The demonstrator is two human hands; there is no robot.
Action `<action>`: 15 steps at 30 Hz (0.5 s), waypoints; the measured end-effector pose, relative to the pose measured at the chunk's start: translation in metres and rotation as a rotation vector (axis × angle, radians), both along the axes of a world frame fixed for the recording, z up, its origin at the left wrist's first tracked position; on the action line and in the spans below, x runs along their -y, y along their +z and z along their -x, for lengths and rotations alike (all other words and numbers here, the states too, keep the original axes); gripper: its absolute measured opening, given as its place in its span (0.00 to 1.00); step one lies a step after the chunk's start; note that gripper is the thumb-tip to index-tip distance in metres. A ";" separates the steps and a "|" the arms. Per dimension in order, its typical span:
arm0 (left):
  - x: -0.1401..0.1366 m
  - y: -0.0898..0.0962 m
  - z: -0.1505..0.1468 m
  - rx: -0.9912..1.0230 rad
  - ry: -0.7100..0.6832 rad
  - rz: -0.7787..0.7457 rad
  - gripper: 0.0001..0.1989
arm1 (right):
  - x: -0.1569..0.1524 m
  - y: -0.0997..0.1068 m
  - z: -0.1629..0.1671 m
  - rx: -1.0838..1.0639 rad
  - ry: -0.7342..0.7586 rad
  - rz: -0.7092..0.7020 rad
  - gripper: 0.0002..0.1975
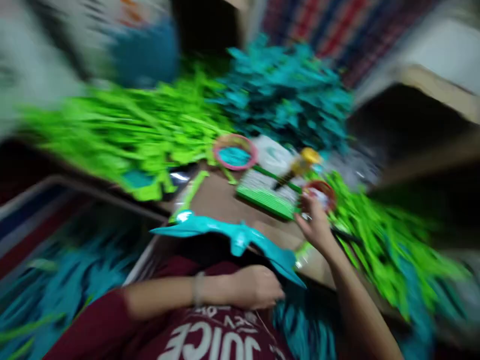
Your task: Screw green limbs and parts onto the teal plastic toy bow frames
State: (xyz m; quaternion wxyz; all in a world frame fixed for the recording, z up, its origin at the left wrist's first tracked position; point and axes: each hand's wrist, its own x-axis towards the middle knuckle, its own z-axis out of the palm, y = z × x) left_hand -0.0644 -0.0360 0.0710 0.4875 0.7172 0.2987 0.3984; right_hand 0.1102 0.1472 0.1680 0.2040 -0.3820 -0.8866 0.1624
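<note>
A shiny teal wing-shaped piece (221, 229) lies across the near edge of the work surface, its right tip hanging over. Just below it, in front of the shirt, my left hand (260, 287) is closed with curled fingers; whatever it may hold is hidden. My right hand (315, 220) reaches to the near rim of a small red bowl (330, 194) with whitish contents. Its thumb stands apart from its fingers, and the fingertips are blurred against the bowl. Left of that hand is a green-and-white box (266, 192) with a yellow-capped dark bottle (300, 165) over it.
A pink bowl (254, 150) holds small teal pieces. Heaps of lime-green strips (150, 130) and teal pieces (285, 95) crowd the back. More green strips (375, 245) lie at right. Teal strips (82, 280) fill a striped bag at lower left.
</note>
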 end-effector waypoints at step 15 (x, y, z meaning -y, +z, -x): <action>-0.010 0.000 -0.053 0.621 0.273 1.528 0.19 | 0.105 -0.055 -0.108 0.703 0.257 -0.113 0.21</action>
